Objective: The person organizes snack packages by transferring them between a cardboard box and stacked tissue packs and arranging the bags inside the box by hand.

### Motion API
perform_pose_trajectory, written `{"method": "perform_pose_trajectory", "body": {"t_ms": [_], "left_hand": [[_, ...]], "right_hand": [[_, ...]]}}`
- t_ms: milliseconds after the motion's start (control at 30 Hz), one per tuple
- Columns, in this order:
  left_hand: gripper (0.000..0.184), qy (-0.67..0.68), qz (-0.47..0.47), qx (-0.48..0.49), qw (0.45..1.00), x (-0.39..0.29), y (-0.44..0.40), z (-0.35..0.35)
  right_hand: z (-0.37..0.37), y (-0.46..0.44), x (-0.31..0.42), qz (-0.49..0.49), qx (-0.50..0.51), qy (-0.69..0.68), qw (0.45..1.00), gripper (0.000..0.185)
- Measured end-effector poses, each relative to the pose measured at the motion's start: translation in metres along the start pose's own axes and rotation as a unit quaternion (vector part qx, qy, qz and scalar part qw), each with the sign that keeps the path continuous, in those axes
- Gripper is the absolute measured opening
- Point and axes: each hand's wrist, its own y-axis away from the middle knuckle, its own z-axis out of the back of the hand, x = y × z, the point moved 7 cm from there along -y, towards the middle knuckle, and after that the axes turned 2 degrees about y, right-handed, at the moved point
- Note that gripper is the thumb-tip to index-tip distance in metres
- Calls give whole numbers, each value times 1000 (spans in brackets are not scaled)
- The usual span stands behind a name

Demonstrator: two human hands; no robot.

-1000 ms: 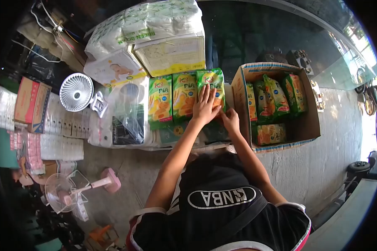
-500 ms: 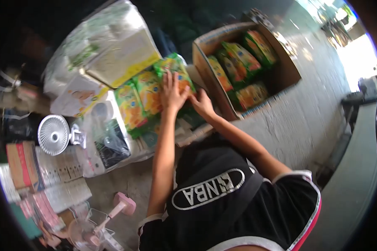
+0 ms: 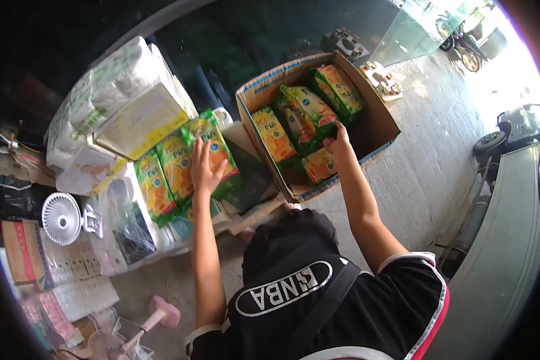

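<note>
Atop one green packet (image 3: 218,147), left hand (image 3: 206,174) outspread.

Green packs (image 3: 175,161), three, in a row; my left fingers (image 3: 206,155) lie spread on the rightmost pack (image 3: 218,148). Open carton (image 3: 376,123), one, beside the row, holding further packs (image 3: 310,113); my right fingers (image 3: 341,132) hang inside its rim, contact unclear. White fan (image 3: 61,218), one, far to my left.

The left hand (image 3: 207,176) hides part of the green packet (image 3: 220,146) beneath it.
</note>
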Motion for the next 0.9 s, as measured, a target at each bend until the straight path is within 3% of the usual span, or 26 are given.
{"method": "perform_pose_trajectory", "body": {"t_ms": [67, 167, 233, 367, 400, 433, 500, 533, 633, 667, 900], "left_hand": [[61, 13, 11, 3, 1000, 1, 0, 0], [58, 25, 16, -6, 1000, 1, 0, 0], [56, 36, 17, -18, 999, 1, -2, 0], [49, 55, 24, -34, 998, -1, -3, 3], [47, 59, 26, -39, 997, -3, -4, 4], [44, 63, 30, -45, 997, -2, -3, 5], [42, 71, 34, -55, 995, 1, -2, 4], [40, 82, 36, -64, 994, 2, -2, 5], [38, 67, 33, -80, 994, 3, 0, 8], [38, 68, 40, -84, 993, 4, 2, 8], [36, 49, 41, -103, 993, 6, 7, 10]], "right_hand": [[1, 8, -15, -17, 14, -20, 1000, 48], [5, -6, -28, -33, -59, 2, 998, 51], [-14, -17, -32, -17, 44, 93, 995, 52], [-22, 2, -46, -113, 29, 80, 990, 50], [-29, -71, -62, -138, 173, -10, 975, 59], [-33, -49, -60, -143, 175, -9, 974, 59], [-23, -12, -36, -66, 40, -80, 994, 71], [-22, -8, -35, -86, 47, -92, 991, 80], [-25, 2, -25, -99, 109, -77, 986, 83], [-22, 2, -23, -103, 63, -80, 989, 84], [-30, 2, -6, -64, 203, -149, 966, 65]]}}
